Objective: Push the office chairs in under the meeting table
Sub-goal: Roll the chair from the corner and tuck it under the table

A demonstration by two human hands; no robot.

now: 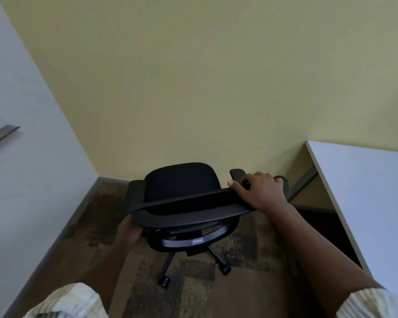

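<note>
A black office chair (182, 180) on castors stands below me, its seat facing the yellow wall. I see it from behind and above. My left hand (128, 230) grips the left end of the backrest's top edge from underneath. My right hand (261, 191) is closed over the right end of that edge, beside the right armrest. The white meeting table (363, 191) stands at the right, with its near corner next to the chair's right side. The chair sits left of the table, not beneath it.
A yellow wall (193, 88) rises straight ahead and meets a pale wall (28, 157) in the corner at the left. The floor is patterned brown carpet (193, 290). A dark table leg brace (305, 183) shows under the tabletop.
</note>
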